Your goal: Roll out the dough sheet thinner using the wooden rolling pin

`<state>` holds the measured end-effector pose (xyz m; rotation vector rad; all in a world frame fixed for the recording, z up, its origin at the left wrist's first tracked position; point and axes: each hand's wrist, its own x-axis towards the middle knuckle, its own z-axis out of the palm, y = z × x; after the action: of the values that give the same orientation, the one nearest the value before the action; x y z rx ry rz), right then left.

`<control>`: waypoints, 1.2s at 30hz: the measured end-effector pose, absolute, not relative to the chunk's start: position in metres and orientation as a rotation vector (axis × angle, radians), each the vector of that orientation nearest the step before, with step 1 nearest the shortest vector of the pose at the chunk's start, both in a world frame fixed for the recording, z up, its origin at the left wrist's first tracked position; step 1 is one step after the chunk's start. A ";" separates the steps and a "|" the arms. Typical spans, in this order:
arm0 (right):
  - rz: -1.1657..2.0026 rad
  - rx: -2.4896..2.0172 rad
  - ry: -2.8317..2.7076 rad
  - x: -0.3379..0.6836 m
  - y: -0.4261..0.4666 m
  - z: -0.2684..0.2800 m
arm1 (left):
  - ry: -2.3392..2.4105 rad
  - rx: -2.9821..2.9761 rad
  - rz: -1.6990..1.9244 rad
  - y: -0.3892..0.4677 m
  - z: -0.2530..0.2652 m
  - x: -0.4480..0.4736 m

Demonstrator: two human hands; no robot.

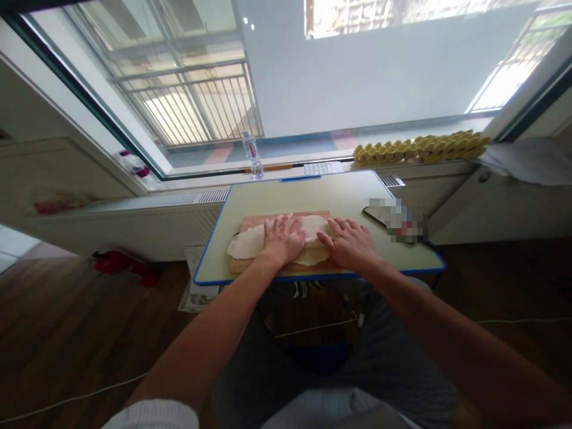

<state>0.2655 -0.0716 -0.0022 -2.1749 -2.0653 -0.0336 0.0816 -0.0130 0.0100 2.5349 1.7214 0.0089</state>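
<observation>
A thin, pale sheet of dough (250, 243) with uneven edges lies on a wooden board (308, 214) on a small folding table. My left hand (285, 239) presses palm-down on the middle of the dough, fingers stretched forward and apart. Over the dough's right end rests my right hand (351, 243), its fingers extended and the thumb pointing toward the left hand. Between the two hands runs a pale, rounded ridge; whether it is folded dough or a rod beneath it, I cannot tell. The palms hide part of the dough.
The pale table (348, 187) has a blue rim. A phone (379, 215), partly blurred out, lies at its right. On the windowsill are a clear plastic bottle (252, 156), a white keyboard-like object (322, 168) and a row of yellow scalloped objects (420, 149). A red object (125, 266) lies on the floor at left.
</observation>
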 end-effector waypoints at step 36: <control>-0.099 -2.164 -2.041 0.268 -0.039 0.002 | 1.633 2.516 0.047 0.019 0.009 0.089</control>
<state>0.2684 -0.0385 0.0016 -2.1643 -2.0410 -0.0986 0.0888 0.0188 0.0094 2.5163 1.6329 0.0471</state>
